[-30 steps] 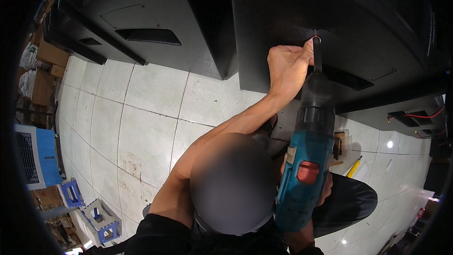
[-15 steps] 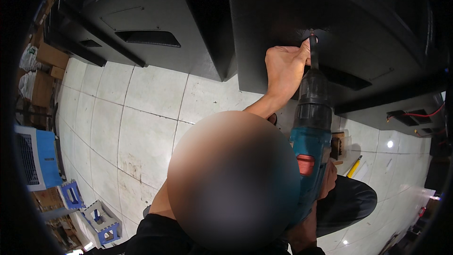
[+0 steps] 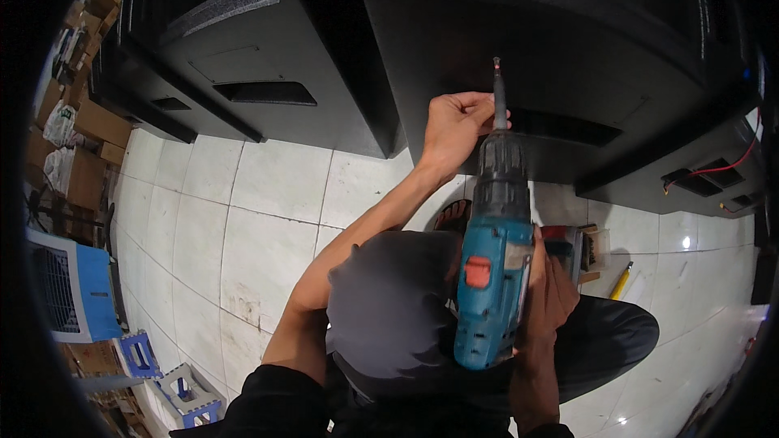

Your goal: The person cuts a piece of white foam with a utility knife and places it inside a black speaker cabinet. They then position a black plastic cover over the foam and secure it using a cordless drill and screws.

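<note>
My right hand [image 3: 553, 292] grips a teal and black cordless drill [image 3: 485, 308] with a red switch on top. A long grey bit holder [image 3: 499, 97] points away from me out of its chuck, and a small screw [image 3: 497, 63] appears at the tip. My left hand [image 3: 454, 128] is closed in a pinch beside the bit holder; whatever lies between the fingertips is hidden. Just beyond both hands stands a large black cabinet [image 3: 422, 40] with a recessed handle slot [image 3: 568, 128]. Whether the screw touches its panel, I cannot tell.
More black cabinets [image 3: 268, 126] stand at the left. At the right, a cabinet has red wire [image 3: 722, 169] hanging from its openings. A yellow cutter [image 3: 621, 281] and a small box of screws [image 3: 594, 250] lie on the tiled floor. Step stools [image 3: 191, 393] are at lower left.
The drill and my left hand have shifted left and back toward me, with the pinch now lower along the bit holder. My head view has moved, showing more of the cabinet's upper part.
</note>
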A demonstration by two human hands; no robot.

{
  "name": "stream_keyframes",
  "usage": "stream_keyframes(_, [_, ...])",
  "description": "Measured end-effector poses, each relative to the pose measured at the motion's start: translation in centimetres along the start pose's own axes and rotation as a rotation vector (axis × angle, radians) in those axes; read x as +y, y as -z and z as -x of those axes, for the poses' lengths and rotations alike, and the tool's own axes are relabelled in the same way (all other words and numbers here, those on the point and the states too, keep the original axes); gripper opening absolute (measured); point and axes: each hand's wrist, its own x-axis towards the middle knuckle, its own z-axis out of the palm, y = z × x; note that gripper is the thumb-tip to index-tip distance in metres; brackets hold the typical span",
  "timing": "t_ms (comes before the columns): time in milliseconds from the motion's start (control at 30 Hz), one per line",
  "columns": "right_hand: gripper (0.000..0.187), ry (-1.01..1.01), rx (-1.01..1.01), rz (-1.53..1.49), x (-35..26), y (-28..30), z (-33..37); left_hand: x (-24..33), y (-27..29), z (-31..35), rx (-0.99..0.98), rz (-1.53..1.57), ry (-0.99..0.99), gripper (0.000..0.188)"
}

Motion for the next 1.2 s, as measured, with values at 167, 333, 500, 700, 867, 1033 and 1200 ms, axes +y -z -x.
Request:
stream_keyframes(167, [0.054, 0.057, 0.134, 0.008, 0.0, 1.6, 3.3, 1.6, 0.6, 1.6, -0.029, -0.085, -0.036, 0.026])
stream_keyframes(333, [0.056, 0.053, 0.286, 0.045, 1.2, 2.6, 7.5, 3.3, 0.3, 1.6, -0.126, 0.265, 0.021, 0.027])
stream_keyframes(500, [0.050, -0.089, 0.232, -0.018, 2.1, 2.8, 9.6, 4.3, -1.0, 0.6, -0.156, 0.585, 0.164, 0.027])
stream_keyframes(700, [0.047, -0.086, 0.233, 0.000, 2.0, 3.7, 10.7, 2.4, -2.1, 1.9, -0.415, 0.487, 0.255, 0.023])
stream_keyframes(867, [0.049, -0.088, 0.220, -0.047, 2.3, 3.4, 11.3, 1.1, -3.0, 2.8, -0.418, 0.315, 0.264, 0.023])
stream_keyframes(1033, [0.052, -0.088, 0.219, -0.069, 2.9, 3.1, 11.0, 1.0, -3.4, 3.3, -0.533, 0.357, 0.304, 0.023])
stream_keyframes(1200, [0.055, -0.092, 0.218, -0.092, 3.0, 3.0, 11.3, 0.3, -3.4, 3.3, -0.534, 0.401, 0.378, 0.025])
